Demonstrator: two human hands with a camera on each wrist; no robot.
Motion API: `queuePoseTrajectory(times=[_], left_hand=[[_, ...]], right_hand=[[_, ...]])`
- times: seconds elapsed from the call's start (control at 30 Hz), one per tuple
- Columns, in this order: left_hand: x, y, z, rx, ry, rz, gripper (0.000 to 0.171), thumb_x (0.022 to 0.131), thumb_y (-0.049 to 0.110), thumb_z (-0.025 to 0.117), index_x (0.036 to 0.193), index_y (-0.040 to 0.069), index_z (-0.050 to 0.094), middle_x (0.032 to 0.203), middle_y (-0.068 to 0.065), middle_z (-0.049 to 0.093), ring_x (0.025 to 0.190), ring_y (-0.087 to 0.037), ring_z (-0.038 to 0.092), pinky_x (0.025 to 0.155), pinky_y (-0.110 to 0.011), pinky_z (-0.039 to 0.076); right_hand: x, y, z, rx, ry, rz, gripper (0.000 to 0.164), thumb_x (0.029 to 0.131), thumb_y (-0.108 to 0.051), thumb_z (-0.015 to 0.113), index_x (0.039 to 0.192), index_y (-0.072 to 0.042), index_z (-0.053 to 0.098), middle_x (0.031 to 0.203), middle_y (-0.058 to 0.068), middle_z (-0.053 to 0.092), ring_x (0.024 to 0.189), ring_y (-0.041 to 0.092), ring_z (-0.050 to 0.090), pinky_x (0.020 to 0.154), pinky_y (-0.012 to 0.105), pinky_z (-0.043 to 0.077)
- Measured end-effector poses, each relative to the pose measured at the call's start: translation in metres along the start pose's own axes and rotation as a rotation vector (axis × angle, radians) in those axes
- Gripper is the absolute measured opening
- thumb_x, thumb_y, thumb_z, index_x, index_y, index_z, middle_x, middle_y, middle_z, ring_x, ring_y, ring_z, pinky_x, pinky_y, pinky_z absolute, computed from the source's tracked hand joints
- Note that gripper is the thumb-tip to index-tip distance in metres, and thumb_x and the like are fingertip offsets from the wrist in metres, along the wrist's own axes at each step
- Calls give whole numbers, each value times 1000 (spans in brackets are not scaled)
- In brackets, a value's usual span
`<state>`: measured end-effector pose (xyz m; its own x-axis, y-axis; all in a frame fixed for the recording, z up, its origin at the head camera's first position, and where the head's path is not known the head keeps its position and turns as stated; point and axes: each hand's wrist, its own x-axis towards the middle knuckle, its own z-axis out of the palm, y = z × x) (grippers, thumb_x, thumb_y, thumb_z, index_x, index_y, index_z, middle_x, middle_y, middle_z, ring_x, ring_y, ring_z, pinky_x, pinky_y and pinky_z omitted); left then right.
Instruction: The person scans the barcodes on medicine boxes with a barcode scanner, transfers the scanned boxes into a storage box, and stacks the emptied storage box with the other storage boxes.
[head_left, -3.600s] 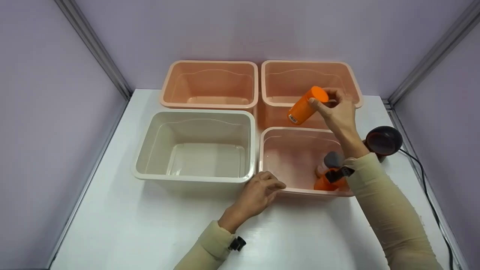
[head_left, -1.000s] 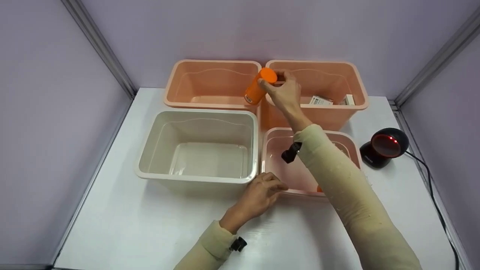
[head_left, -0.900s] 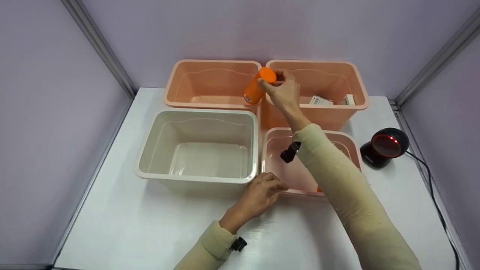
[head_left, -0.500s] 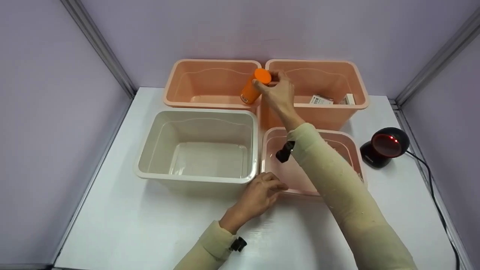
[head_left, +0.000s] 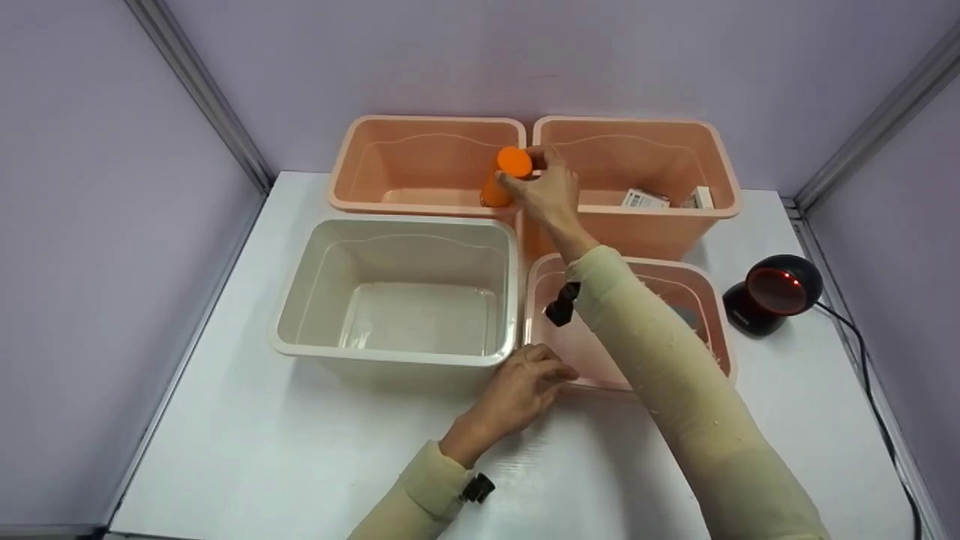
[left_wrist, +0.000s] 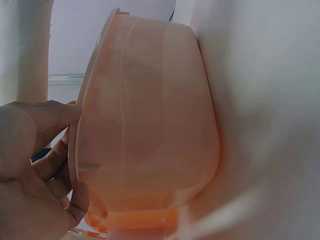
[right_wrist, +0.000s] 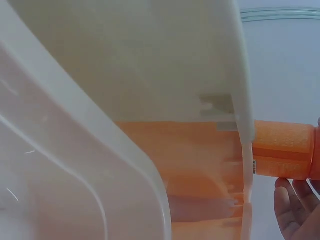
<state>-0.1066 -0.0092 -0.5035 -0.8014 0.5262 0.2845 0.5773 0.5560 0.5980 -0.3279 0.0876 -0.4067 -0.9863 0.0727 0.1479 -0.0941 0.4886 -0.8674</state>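
Observation:
My right hand holds an orange bottle by its capped end, low over the right part of the back left orange bin. In the right wrist view the bottle shows beyond the bin's rim, with fingertips at its cap. My left hand grips the rim of the front right pink bin at its near left corner. The left wrist view shows thumb and fingers on either side of that bin's rim. The right sleeve hides part of this bin's contents.
A white bin stands at front left. Small white boxes lie in the back right orange bin. A black scanner with red lights and a cable stands at right. Walls enclose the white table.
My right hand has carried the orange bottle left from above the right bins, then lowered it at the back left bin. Red lights now show on the scanner. My left hand stays put.

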Motion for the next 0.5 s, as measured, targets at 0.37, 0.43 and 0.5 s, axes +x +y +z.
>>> queuePoseTrajectory(times=[0.37, 0.43, 0.5], left_hand=[[-2, 3, -1, -12, -24, -14, 17, 94, 12, 68, 107, 20, 75, 103, 2, 65, 105, -16, 60, 96, -28, 48], [-2, 3, -1, -14, -24, -13, 17, 94, 12, 68, 107, 19, 75, 103, 2, 65, 105, -16, 60, 96, -28, 48], [-2, 2, -1, -16, -23, -12, 16, 94, 12, 68, 107, 19, 75, 103, 2, 65, 104, -16, 60, 96, -27, 48]], right_hand=[[-4, -2, 2, -27, 14, -57, 48, 82, -38, 81, 120, -12, 65, 110, 7, 69, 101, 19, 66, 92, 30, 54], [-4, -1, 2, -27, 5, -56, 48, 83, -38, 81, 120, -13, 65, 110, 6, 69, 101, 19, 65, 91, 30, 54], [-5, -1, 1, -19, -7, -55, 48, 83, -38, 81, 120, -12, 65, 110, 6, 69, 101, 18, 65, 91, 29, 54]])
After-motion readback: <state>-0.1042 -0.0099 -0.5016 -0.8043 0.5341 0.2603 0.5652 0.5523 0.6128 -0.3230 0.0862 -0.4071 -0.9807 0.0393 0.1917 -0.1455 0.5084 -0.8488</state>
